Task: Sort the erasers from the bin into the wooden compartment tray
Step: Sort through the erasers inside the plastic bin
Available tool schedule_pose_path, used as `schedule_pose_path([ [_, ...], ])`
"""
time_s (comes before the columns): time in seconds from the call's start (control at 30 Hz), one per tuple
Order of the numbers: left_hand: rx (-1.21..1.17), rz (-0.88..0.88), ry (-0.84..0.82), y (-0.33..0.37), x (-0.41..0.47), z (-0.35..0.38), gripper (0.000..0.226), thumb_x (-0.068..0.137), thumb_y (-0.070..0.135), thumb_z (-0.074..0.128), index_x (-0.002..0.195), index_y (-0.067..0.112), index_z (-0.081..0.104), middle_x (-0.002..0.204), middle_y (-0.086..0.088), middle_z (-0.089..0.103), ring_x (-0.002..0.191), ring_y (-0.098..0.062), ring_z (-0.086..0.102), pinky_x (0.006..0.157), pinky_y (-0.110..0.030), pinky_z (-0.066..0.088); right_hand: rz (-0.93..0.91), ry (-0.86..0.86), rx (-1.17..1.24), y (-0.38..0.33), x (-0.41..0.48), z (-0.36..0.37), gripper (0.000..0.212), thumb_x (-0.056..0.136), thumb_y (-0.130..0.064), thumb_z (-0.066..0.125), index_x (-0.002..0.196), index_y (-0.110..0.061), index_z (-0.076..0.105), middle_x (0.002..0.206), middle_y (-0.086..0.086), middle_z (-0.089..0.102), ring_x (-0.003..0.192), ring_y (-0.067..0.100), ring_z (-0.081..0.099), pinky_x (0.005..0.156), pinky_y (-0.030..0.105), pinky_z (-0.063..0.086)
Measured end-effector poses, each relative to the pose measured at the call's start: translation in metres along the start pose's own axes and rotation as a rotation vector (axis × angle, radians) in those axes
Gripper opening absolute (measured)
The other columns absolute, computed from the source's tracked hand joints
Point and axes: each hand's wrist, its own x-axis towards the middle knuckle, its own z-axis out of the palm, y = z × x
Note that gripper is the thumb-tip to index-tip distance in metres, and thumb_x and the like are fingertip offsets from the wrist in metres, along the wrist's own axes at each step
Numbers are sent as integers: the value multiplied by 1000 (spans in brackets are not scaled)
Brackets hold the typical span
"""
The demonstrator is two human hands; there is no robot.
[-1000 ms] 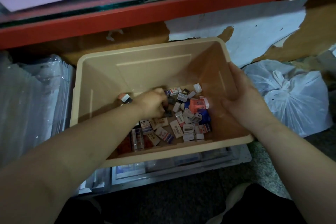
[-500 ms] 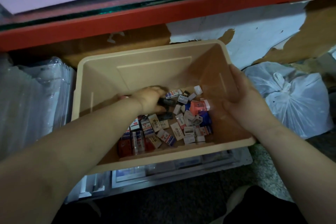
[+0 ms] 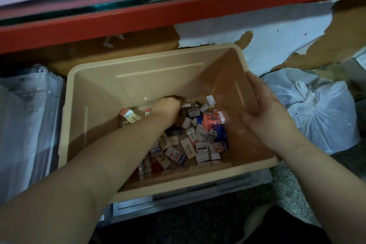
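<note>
Erasers (image 3: 190,146): roughly thirty, lying piled between both hands.
Left hand (image 3: 167,110): digging among them, fingers curling under; hold unclear.
Right hand (image 3: 265,115): gripping the one bin (image 3: 158,77) by its wall.

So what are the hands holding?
Right hand grips the beige plastic bin by its right rim. Left hand is among the small boxed erasers; hold unclear.

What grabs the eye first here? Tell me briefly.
A beige bin fills the centre, with a heap of small erasers on its floor toward the right. The left hand reaches into that heap while the right hand grips the bin's right wall.
</note>
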Motion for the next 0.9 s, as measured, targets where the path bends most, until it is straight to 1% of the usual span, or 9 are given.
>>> schedule_pose_path([
  [0.13, -100, 1, 61, -10, -17, -24, 33, 85, 19, 57, 118, 13, 54, 120, -11, 57, 107, -28, 55, 82, -31, 43, 1, 9, 17, -2, -1, -1, 71, 85, -13, 54, 143, -29, 17, 142, 4, 40, 122, 21, 46, 94, 24, 35],
  [0.2, -36, -20, 61, -15, -27, -36, 30, 84, 19, 58, 113, 12, 56, 117, -10, 58, 104, -27, 56, 77, -29, 42, -1, 5, 10, -4, -2, -1, 70, 86, -12, 53, 144, -29, 16, 143, 4, 38, 123, 22, 46, 93, 23, 35],
  [0.37, 227, -179, -290, -36, -49, -50, 42, 83, 16, 64, 124, 10, 53, 118, -6, 56, 106, -20, 53, 78, -25, 43, -2, -5, -28, -4, -4, -1, 74, 85, -6, 53, 144, -29, 15, 145, 2, 35, 123, 21, 45, 88, 19, 33],
  [0.47, 51, -104, -274, -45, -51, -47, 61, 81, 24, 67, 136, 17, 42, 139, -1, 43, 124, -19, 42, 98, -24, 35, -7, -3, -34, -3, -4, -2, 73, 86, -8, 53, 144, -29, 15, 144, 1, 35, 123, 20, 45, 81, 12, 28],
  [0.57, -82, -25, -156, -36, -43, -41, 42, 88, 27, 58, 129, 21, 50, 138, 0, 43, 125, -18, 41, 100, -25, 33, -16, 0, -19, -1, -4, -2, 70, 86, -9, 52, 144, -28, 16, 143, 2, 37, 123, 20, 44, 80, 10, 27],
  [0.67, -282, -45, -78, -19, -24, -26, 34, 92, 15, 51, 126, 17, 54, 136, -4, 47, 123, -21, 44, 102, -26, 31, -22, -1, -22, 1, -2, -1, 71, 85, -6, 52, 144, -28, 17, 143, 2, 37, 124, 20, 44, 83, 10, 27],
  [0.73, -464, -146, 17, -9, -4, -10, 29, 91, 5, 48, 116, 13, 61, 130, -6, 53, 119, -24, 48, 100, -27, 35, -28, 6, -27, 4, -1, -1, 72, 85, -3, 51, 143, -27, 17, 144, 1, 36, 126, 19, 43, 82, 7, 26],
  [0.8, -680, -313, 107, 2, 9, 2, 22, 89, 1, 46, 93, 9, 67, 113, -8, 60, 110, -27, 53, 95, -30, 40, -20, 10, -35, 5, -1, 0, 72, 85, -3, 51, 143, -29, 18, 144, -1, 36, 127, 18, 42, 84, 8, 27],
  [0.9, -828, -392, 53, 20, 19, 11, 12, 88, 7, 54, 81, 9, 63, 95, -6, 55, 97, -23, 53, 89, -30, 42, 0, 5, -37, 6, 0, 0, 73, 85, -5, 52, 143, -32, 17, 145, -5, 35, 127, 16, 41, 87, 12, 28],
])
